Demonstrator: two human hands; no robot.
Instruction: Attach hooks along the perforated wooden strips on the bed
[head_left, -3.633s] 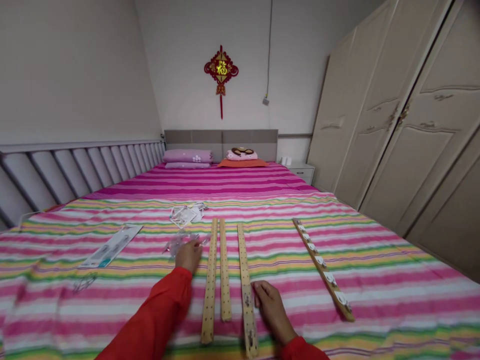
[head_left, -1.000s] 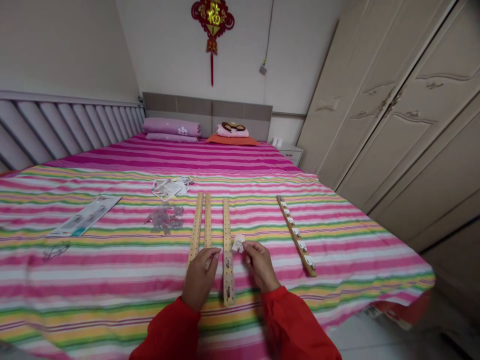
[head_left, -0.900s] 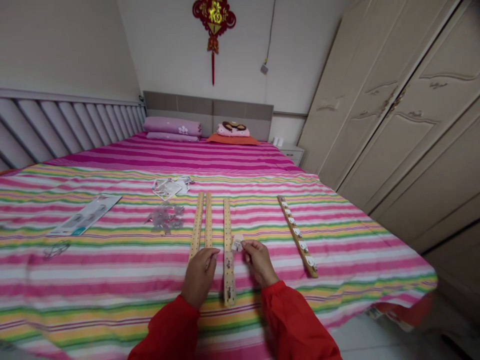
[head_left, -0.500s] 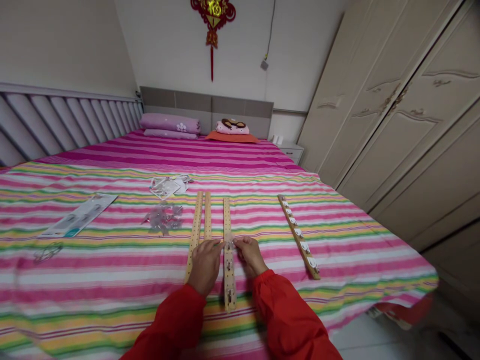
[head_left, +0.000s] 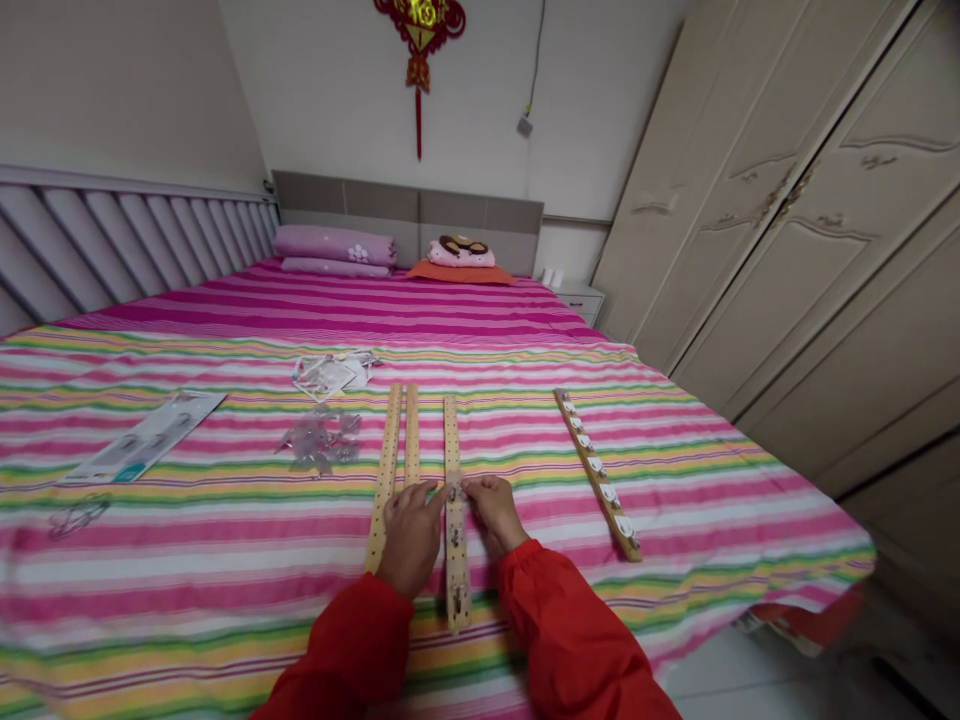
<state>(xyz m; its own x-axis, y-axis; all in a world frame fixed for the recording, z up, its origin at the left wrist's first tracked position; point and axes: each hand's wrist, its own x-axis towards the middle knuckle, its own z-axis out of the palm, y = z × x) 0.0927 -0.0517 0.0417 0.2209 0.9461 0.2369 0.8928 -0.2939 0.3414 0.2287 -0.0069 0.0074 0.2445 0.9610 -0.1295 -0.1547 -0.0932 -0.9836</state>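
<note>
A narrow wooden strip with rows of holes [head_left: 451,440] lies lengthwise in front of me. Small clear hooks with metal parts [head_left: 456,537] sit along its near half. My left hand [head_left: 411,530] comes from the left with its fingertips on a clear hook [head_left: 454,492] at the strip's middle. From the right, my right hand [head_left: 496,510] has thumb and forefinger closed at the same hook. Two more holed wooden strips [head_left: 391,425] lie to the left, partly under my left hand. Fine detail at the fingertips is too small to make out.
A wooden strip bearing several white discs [head_left: 596,468] lies at the right. Leftward are a pile of clear hooks [head_left: 321,440], white cards [head_left: 334,374], a long clear package [head_left: 146,437] and a loop of thin wire [head_left: 79,515]. A striped cloth [head_left: 225,600] covers the bed.
The clear hook between my fingertips has come down onto the strip, and both hands have closed in around it. The view has shifted slightly.
</note>
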